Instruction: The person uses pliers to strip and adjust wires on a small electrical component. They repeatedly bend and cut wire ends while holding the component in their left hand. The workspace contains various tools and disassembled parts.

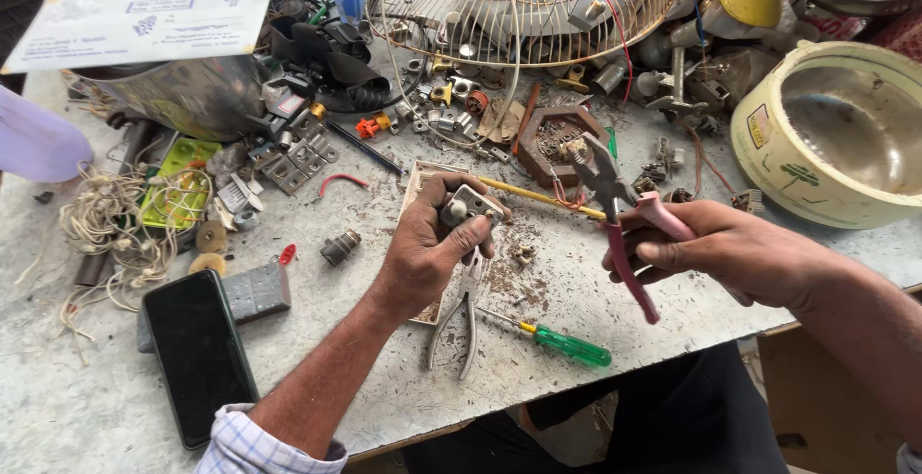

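A scuffed, grey-white workbench (pixel 538 340) is littered with metal scraps, cord, a wire fan guard (pixel 523 3) and a cream cooker pot (pixel 836 133). The left hand (pixel 432 243) clasps a small boxy metal switch part (pixel 468 207) at mid-bench. The right hand (pixel 730 248) grips pink-handled pliers (pixel 615 215), long axis diagonal, steel nose pointing up-left, away from the person.

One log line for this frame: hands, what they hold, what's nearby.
left hand: grips small grey switch part | right hand: holds pink-handled pliers | bench: green screwdriver, bare pliers, phone
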